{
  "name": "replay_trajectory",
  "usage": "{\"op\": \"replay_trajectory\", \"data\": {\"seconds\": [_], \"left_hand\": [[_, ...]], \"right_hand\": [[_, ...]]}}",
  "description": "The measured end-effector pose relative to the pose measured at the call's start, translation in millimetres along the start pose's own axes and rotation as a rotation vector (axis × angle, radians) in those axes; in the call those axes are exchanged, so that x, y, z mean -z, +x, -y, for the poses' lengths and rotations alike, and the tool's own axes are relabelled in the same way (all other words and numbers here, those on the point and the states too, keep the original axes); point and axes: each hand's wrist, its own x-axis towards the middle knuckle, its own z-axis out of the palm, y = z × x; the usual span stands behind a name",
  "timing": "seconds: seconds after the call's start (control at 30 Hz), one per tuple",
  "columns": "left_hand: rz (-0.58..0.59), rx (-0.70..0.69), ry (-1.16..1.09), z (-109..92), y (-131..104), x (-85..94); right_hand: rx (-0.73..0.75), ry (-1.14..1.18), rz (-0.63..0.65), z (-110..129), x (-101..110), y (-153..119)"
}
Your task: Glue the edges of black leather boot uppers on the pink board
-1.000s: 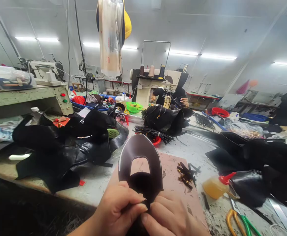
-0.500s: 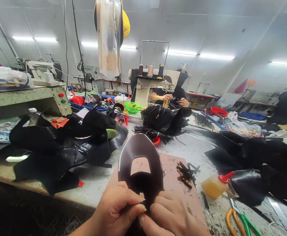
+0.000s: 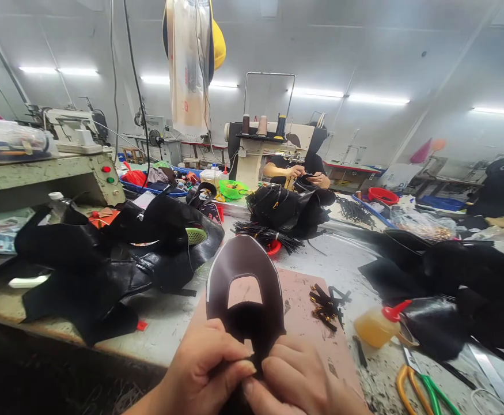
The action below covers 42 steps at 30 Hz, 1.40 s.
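Note:
A dark brown leather shoe upper (image 3: 243, 259) with a cut-out opening stands in front of me over the pink board (image 3: 297, 294). My left hand (image 3: 215, 360) pinches its near edge between thumb and forefinger; a small pale tab shows at the fingertips. Close beside it, my right hand (image 3: 292, 372) has its fingers curled round the same edge, thumb pointing toward the left thumb. The lower part of the upper is hidden behind both hands. To the right on the board lies a small pile of black straps with gold-coloured bits (image 3: 324, 308).
Black leather pieces (image 3: 100, 265) heap at left, with more black leather (image 3: 459, 282) at right. A glue bottle (image 3: 376, 325) with a red cap and scissors (image 3: 422, 380) lie at right. Behind are a bundle of black strips (image 3: 273, 235), a sewing machine (image 3: 252, 155) and a person (image 3: 292, 172).
My view has shifted very slightly. Both hands keep the same hold on the shoe upper, which barely moves. The person behind has brought their hands a little closer together.

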Motion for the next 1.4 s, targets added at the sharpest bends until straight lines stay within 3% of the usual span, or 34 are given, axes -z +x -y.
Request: {"op": "replay_trajectory", "data": {"seconds": [0.53,0.73,0.97,1.03,1.13,1.23,1.4], "left_hand": [[0.063,0.123,-0.051,1,2,-0.5],[-0.054,0.179,-0.080,15,11,-12.9],[-0.254,0.174,0.018,45,34,-34.1],[-0.307,0.290,-0.084,54,41,-37.6],[-0.278,0.493,-0.373,65,50,-39.1],[-0.228,0.562,-0.550,69,53,-37.7],[-0.293,0.707,-0.832,65,49,-37.0]], "right_hand": [[0.003,0.017,-0.029,0,-2,-4],[-0.060,-0.030,-0.034,-6,0,4],[-0.127,-0.113,0.039,-12,-17,-4],[-0.131,-0.099,0.061,-12,-20,-7],[-0.177,-0.053,0.058,-13,-25,-13],[-0.237,-0.036,0.010,-14,-29,-19],[-0.271,-0.019,-0.032,-14,-34,-21]]}}
